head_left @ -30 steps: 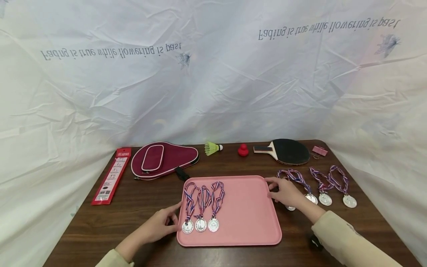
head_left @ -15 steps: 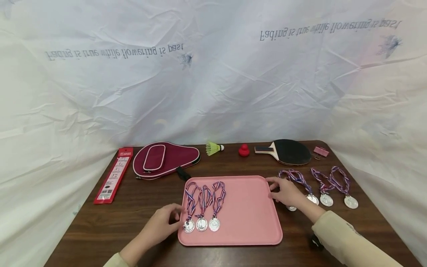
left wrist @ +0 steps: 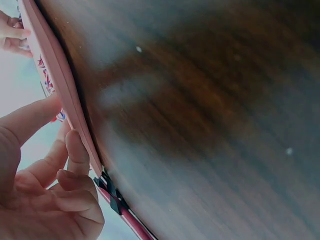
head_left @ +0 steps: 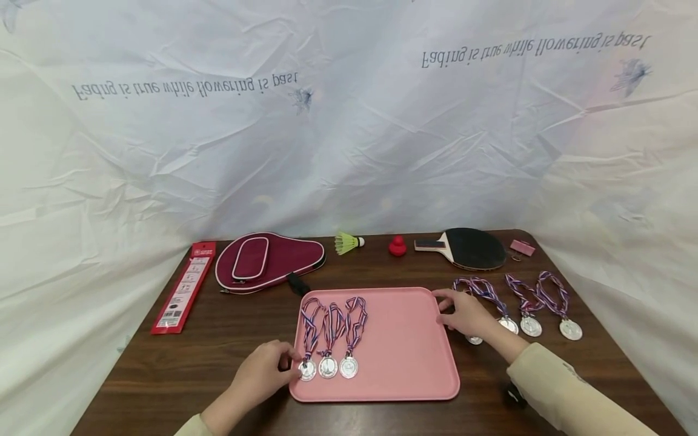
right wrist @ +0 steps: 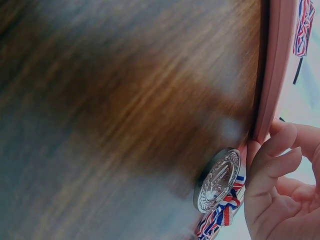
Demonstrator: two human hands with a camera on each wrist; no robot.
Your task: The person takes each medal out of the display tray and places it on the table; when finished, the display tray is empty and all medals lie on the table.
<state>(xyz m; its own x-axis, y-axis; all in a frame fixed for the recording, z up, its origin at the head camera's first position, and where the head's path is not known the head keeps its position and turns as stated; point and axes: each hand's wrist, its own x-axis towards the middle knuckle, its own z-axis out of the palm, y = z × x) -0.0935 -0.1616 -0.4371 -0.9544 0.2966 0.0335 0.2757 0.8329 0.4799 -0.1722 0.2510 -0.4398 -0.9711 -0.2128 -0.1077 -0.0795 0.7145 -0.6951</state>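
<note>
A pink tray (head_left: 403,345) lies on the dark wooden table (head_left: 229,339). Three silver medals (head_left: 328,367) with striped ribbons lie side by side on its left part. My left hand (head_left: 265,370) grips the tray's left rim beside the leftmost medal. In the left wrist view the thumb (left wrist: 30,120) lies over the tray rim (left wrist: 55,75) and the fingers (left wrist: 75,150) press its outer edge. My right hand (head_left: 463,315) holds the right rim, its fingers (right wrist: 272,165) curled against the tray edge (right wrist: 272,65). A medal (right wrist: 217,180) lies on the table under that hand.
Three more medals (head_left: 531,326) lie on the table right of the tray. Along the back stand a maroon paddle case (head_left: 267,260), a green shuttlecock (head_left: 347,243), a small red object (head_left: 397,245), a table-tennis paddle (head_left: 471,247) and a pink clip (head_left: 522,247). A red packet (head_left: 185,286) lies far left.
My left hand has slid right until its fingers reach the tray's left rim by the leftmost medal. The right hand and the tray have stayed put.
</note>
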